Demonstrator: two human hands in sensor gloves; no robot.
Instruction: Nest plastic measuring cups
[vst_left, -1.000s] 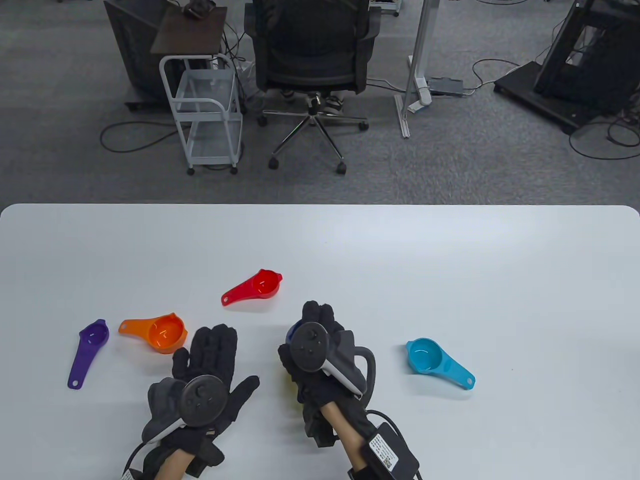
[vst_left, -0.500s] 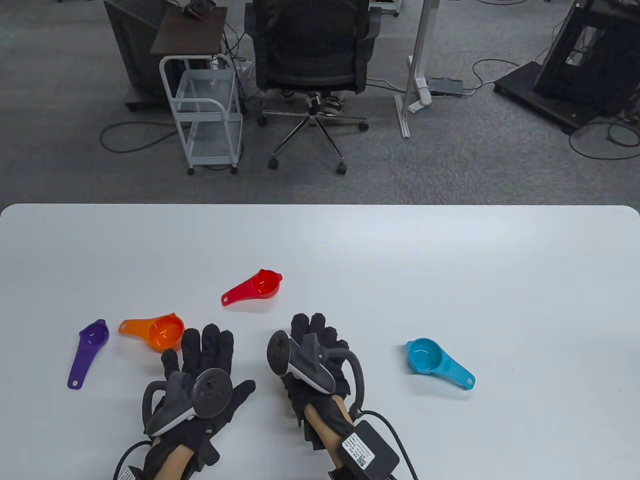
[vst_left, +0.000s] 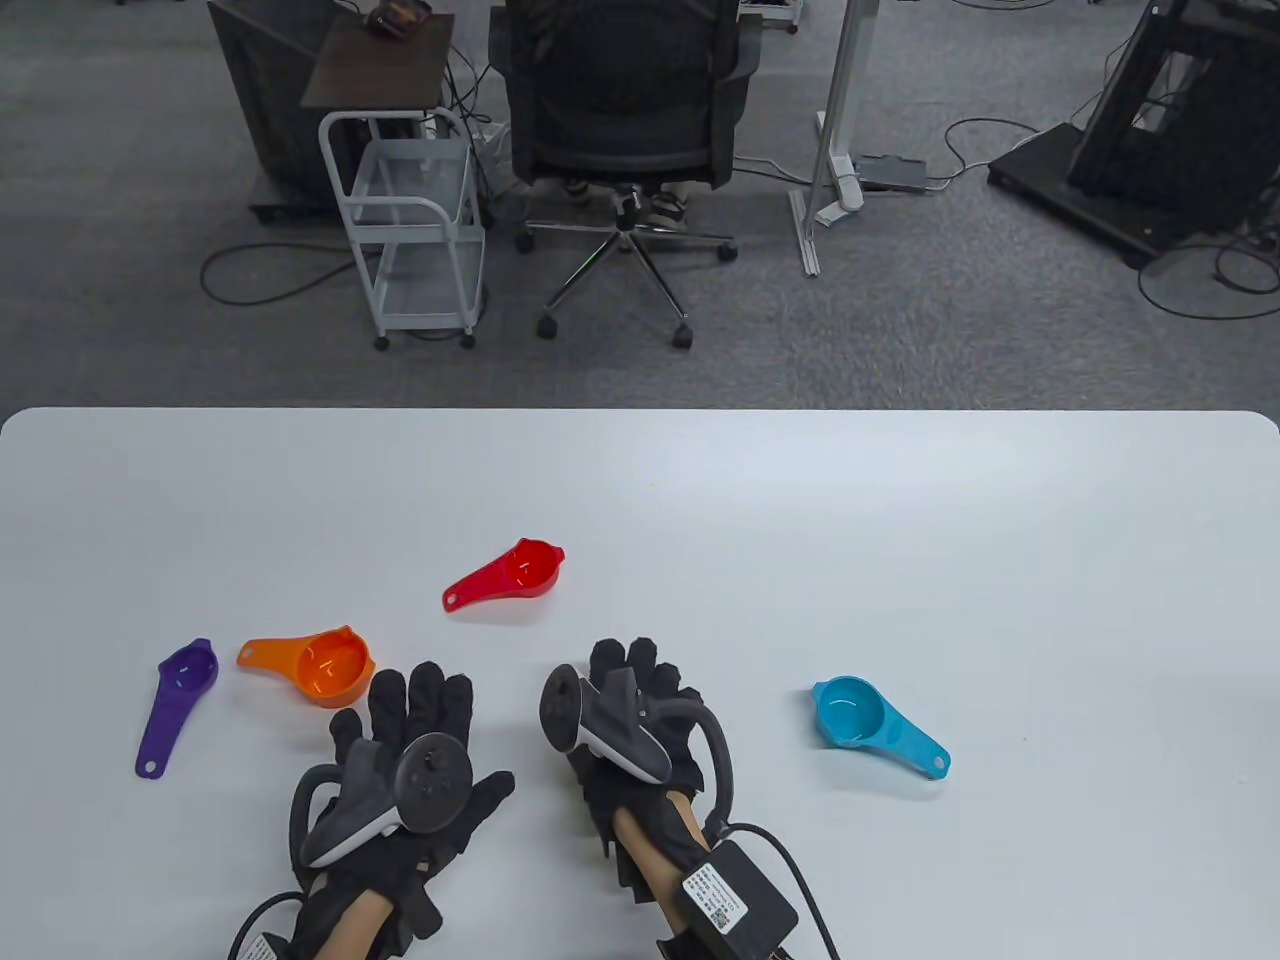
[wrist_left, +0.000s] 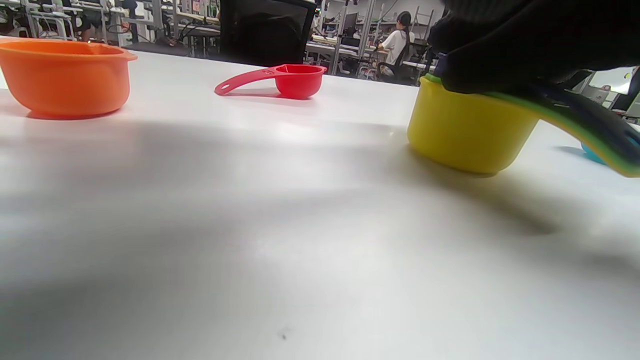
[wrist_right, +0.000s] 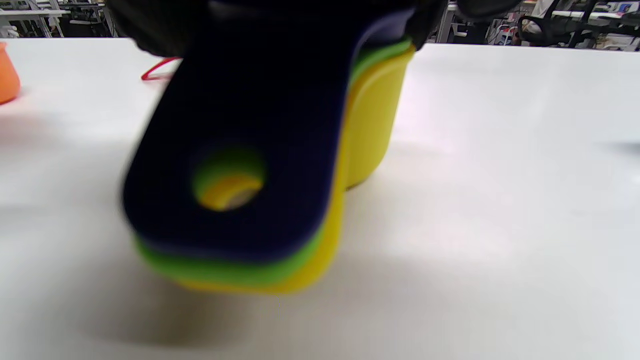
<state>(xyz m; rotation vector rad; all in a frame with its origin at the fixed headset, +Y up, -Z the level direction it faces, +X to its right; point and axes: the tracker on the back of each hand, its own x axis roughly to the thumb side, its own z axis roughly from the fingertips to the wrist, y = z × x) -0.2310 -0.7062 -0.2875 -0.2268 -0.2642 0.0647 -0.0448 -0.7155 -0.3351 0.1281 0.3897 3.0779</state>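
No brand or print can be read on any cup; the white label on the black box at the right wrist is too small to make out.

Seven measuring cups show in all. Four lie loose on the white table: a purple cup at the far left, an orange cup just beside it, a red cup farther back, and a light blue cup well off to the right. All four are bare inside.

The other three make one stack near the front middle: a yellow cup at the bottom, a green cup inside it, and a dark blue cup on top, handles lined up.

The right hand rests on the stack's rim, fingers curled over it. The left hand lies flat with fingers spread, holding nothing, near the orange cup.
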